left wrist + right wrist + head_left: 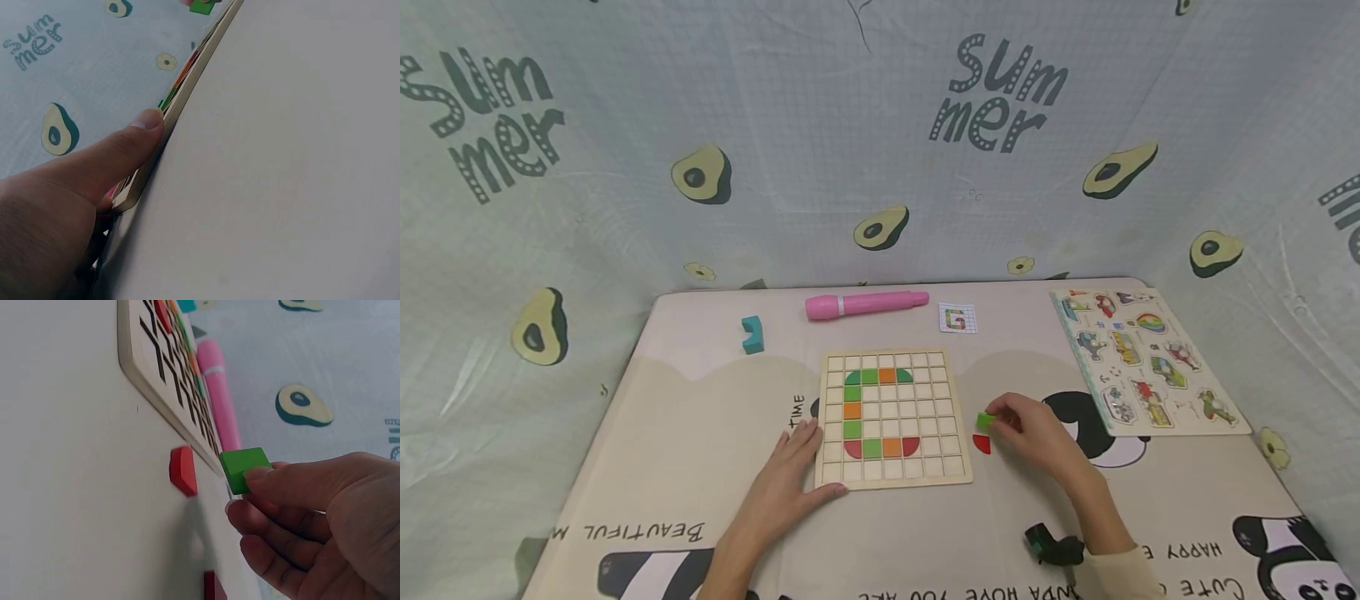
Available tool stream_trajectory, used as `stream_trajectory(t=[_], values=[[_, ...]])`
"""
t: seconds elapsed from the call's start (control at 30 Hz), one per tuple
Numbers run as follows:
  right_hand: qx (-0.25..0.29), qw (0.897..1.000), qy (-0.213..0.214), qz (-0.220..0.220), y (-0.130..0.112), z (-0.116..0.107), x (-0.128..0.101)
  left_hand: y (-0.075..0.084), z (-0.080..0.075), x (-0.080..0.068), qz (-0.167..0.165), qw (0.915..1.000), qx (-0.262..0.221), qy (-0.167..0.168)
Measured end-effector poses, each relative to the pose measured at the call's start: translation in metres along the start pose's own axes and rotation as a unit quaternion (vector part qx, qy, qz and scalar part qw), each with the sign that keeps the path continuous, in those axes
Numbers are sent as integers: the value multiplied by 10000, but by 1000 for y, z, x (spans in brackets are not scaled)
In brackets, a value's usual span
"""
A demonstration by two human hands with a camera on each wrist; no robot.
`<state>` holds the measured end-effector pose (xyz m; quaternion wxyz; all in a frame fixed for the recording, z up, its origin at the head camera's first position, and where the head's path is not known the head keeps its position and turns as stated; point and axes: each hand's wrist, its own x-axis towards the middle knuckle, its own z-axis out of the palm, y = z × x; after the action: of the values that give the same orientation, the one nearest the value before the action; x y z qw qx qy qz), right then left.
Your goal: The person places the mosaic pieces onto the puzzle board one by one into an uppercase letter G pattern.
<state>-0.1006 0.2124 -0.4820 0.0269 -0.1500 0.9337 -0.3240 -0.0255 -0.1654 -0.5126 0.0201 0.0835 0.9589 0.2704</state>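
Observation:
A wooden grid board (889, 410) lies on the table, with green, orange and red pieces set in a C-like outline. My left hand (782, 483) rests at its left side, fingers spread along the edge; the thumb (134, 134) touches the front edge in the left wrist view. Right of the board, my right hand (1033, 429) pinches a green square tile (242, 467) between thumb and fingers, held above the tabletop. Just below that tile in the head view lies a red rounded piece (982, 443). The right wrist view also shows a dark red piece (214, 586) near the bottom.
Behind the board are a pink marker-like stick (868, 305), a small pattern card (958, 318) and a teal notched block (752, 334). A picture puzzle board (1150, 362) lies at the right. Near the right forearm is a black strap-like object (1052, 546).

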Motion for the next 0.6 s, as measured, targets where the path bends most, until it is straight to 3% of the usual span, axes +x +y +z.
stream_trajectory(t=[0.6], values=[[361, 9977, -391, -423, -40, 36, 25, 1, -1, 0, -45, 10000, -30, 1]])
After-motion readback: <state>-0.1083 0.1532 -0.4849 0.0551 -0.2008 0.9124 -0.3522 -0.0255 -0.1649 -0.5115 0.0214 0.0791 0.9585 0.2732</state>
